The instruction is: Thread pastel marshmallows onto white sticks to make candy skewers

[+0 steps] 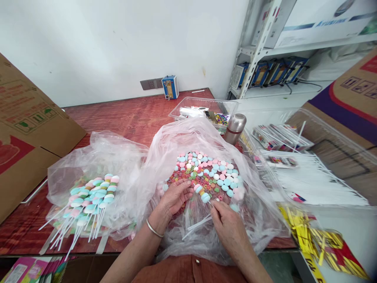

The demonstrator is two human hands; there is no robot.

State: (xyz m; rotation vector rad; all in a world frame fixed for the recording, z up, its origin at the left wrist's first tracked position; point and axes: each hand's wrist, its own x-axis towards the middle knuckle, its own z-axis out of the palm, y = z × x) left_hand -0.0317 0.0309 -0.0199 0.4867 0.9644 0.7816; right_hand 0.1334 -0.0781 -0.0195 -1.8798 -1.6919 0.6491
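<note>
My right hand (225, 220) pinches the white stick of a candy skewer (202, 193), which is threaded with pink, blue and orange-brown candies. Close to the skewer's top end is my left hand (177, 196), palm turned up and fingers loosely apart; whether a fingertip touches a candy I cannot tell. Beyond both hands, pink, blue and white round candies (226, 181) lie in an opened clear plastic bag (179, 133). Small coloured ring candies (203, 181) are spread among them. Loose white sticks (198, 226) rest on the plastic between my hands.
Finished-looking candy skewers (91, 196) lie piled on another plastic bag (118, 149) at left. A steel flask (235, 127) stands behind the bag, beside a clear tray (203, 103). At right, a clear bin (318, 177) holds many white sticks. Cardboard boxes (32, 129) flank the table.
</note>
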